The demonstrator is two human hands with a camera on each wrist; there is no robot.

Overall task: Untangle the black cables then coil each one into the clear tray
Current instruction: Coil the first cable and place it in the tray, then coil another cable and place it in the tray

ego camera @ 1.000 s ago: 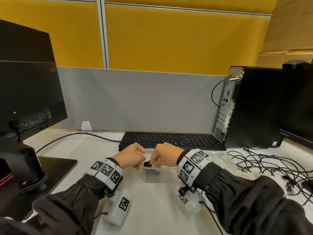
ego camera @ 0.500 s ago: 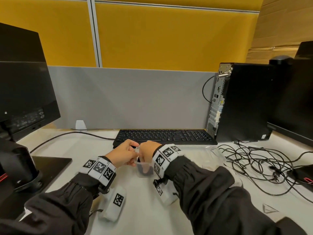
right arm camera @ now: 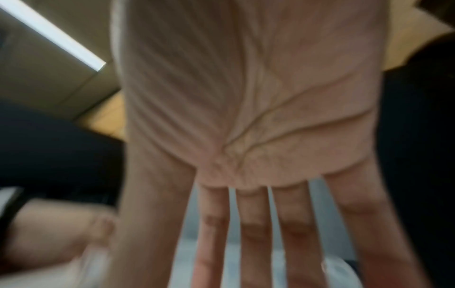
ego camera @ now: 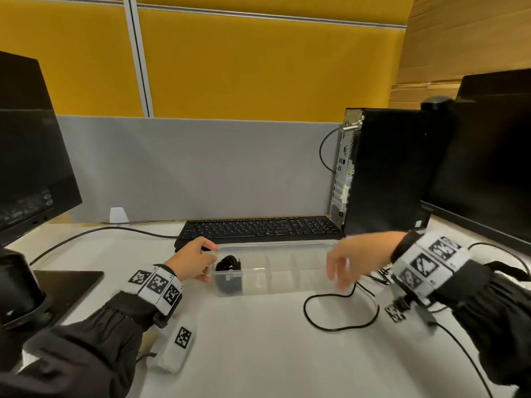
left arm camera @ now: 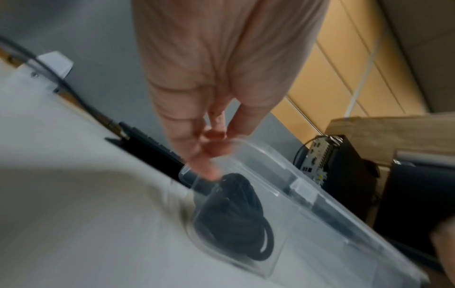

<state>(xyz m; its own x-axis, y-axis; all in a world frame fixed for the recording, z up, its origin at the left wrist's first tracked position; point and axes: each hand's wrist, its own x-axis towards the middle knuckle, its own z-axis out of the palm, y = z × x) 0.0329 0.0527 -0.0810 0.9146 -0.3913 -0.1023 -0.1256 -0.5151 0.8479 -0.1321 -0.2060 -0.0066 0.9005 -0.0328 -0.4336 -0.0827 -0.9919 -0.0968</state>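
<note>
A clear tray (ego camera: 287, 282) with several compartments lies on the white desk in front of the keyboard. A coiled black cable (ego camera: 228, 264) sits in its leftmost compartment; the left wrist view shows the coil (left arm camera: 234, 220) through the tray wall (left arm camera: 307, 194). My left hand (ego camera: 195, 259) holds the tray's left end, thumb near the rim and fingers on the outer wall (left arm camera: 209, 171). Blurred, my right hand (ego camera: 344, 265) hovers over the tray's right end, fingers spread and empty (right arm camera: 246, 117). A loose black cable (ego camera: 339, 328) loops on the desk by the tray's right end.
A black keyboard (ego camera: 258, 229) lies right behind the tray. A PC tower (ego camera: 382, 173) and a monitor (ego camera: 488, 156) stand at the right, with more black cables (ego camera: 514, 257) behind my right wrist. Another monitor (ego camera: 28, 168) and its base (ego camera: 66, 285) fill the left.
Both hands were together over the left compartment at the coil. The right hand has let go and swung right, open. The left hand stays at the tray's left end.
</note>
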